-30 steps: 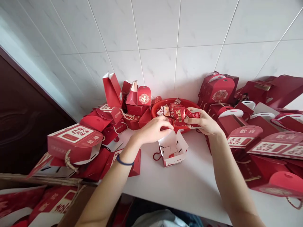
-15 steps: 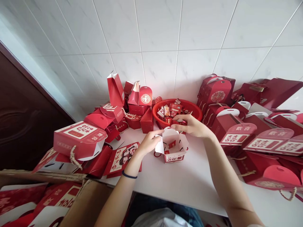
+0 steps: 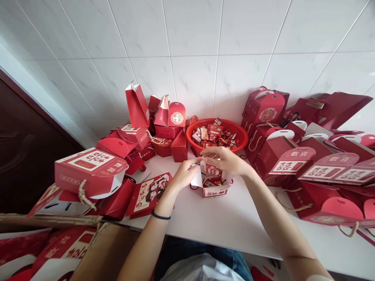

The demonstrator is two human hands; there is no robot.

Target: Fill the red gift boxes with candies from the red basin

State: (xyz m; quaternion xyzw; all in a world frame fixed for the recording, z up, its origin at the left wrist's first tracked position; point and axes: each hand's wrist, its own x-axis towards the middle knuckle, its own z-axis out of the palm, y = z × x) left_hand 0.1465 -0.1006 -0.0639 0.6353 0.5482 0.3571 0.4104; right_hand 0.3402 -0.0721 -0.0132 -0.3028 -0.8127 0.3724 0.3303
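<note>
A small red-and-white paper box (image 3: pixel 215 192) stands with its top flaps up on the white table. My left hand (image 3: pixel 185 173) is closed on its left white flap, thumb and fingers pinching the edge. Over the back of the box, my right hand (image 3: pixel 224 159) arches with fingers stretched leftward, their tips close to the left fingertips. Right below its fingers shows a red candy packet (image 3: pixel 213 170) at the box's back wall. More red wrapped sweets (image 3: pixel 212 182) lie inside. The right thumb is hidden.
A red basin (image 3: pixel 246 136) of wrapped sweets stands behind the box. Red gift boxes (image 3: pixel 90 166) are piled at the left, with more rows of boxes (image 3: pixel 285 166) at the right. A printed red card (image 3: pixel 150 195) lies left of my arm. A cardboard carton (image 3: pixel 102 249) sits front left.
My right hand has moved from the basin's front edge down and left over the box. More red packets now show in the box. The left hand keeps its grip on the flap.
</note>
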